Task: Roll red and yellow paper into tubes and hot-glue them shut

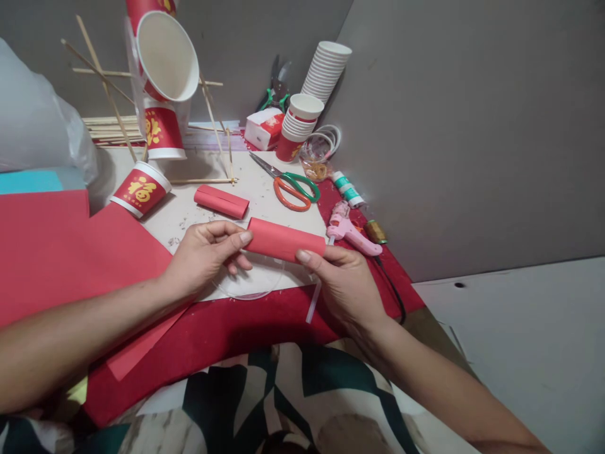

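Observation:
Between my two hands is a rolled red paper tube (286, 239), held nearly level above the pale work board (302, 217). My left hand (208, 252) pinches its left end between thumb and fingers. At the right end, my right hand (347, 280) grips it with the thumb on the front. A second red paper roll (221, 201) lies on the board just behind my left hand. Scissors (295, 188) with green and orange handles lie behind the tube. Beside my right hand rests a pink glue gun (352, 233), a clear glue stick (313, 302) showing below the tube.
Red paper cups (165, 132) joined to a frame of thin wooden sticks (220, 129) rise at the back left. Red paper sheets (70, 252) spread on the left near a white plastic bag (42, 120). Stacked paper cups (326, 69), pliers (276, 88) and thread spools (347, 189) stand or lie toward the wall.

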`<state>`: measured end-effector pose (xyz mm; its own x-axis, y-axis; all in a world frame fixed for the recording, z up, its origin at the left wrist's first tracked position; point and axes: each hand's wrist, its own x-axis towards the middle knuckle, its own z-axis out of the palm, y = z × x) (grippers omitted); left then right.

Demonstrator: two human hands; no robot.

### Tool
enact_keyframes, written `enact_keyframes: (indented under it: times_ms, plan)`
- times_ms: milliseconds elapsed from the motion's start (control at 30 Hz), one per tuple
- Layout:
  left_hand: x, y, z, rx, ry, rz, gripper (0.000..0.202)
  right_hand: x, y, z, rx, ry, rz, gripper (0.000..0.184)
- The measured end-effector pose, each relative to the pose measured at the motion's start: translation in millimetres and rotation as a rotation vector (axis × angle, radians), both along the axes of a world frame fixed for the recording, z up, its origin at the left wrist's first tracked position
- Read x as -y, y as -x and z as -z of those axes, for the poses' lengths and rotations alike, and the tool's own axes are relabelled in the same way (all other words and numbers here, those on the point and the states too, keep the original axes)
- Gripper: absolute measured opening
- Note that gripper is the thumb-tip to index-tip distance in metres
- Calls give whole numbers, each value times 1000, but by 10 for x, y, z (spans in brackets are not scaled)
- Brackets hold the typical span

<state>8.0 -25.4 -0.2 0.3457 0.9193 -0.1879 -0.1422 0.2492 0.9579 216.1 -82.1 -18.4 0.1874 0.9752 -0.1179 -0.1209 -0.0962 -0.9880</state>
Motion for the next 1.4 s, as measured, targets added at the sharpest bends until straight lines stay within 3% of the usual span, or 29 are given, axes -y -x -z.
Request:
enact_keyframes:
  times_ms: [67, 167, 367, 533, 633, 800, 867, 1067, 1267, 1400]
  plan:
    - [-29, 1, 15, 28, -27, -85, 18, -17, -41, -5, -35, -3, 41, 7]
    - [-41, -2, 27, 61, -46, -137, 20, -36, -70, -18, -83, 17, 60, 14]
    - [64, -9, -29, -28, -61, 37, 28, -48, 22, -75, -113, 69, -5, 14]
    - [82, 12, -61, -82, -107, 105, 19, -61, 46, -106, -7, 34, -92, 19]
    - [93, 24, -72, -140, -248, 10, 16, -100, -28, -82, 89, -40, -84, 16]
    - [122, 96, -20, -385, -673, -175, 9, -195, -177, -44, 37, -118, 44, 17]
    - [100, 147, 40, -442, -848, -127, 7, -227, -203, -60, -67, -55, 39, 24]
    - [-36, 233, 160, -459, -1163, 248, 11, -317, -209, -165, -278, 258, -169, 33]
    - [-40, 233, 120, -496, -1064, 318, 9, -404, -262, -167, -252, 300, -347, 35]
    - [-23, 259, 167, -529, -1211, 338, 12, -439, -252, -155, -166, 320, -419, 28]
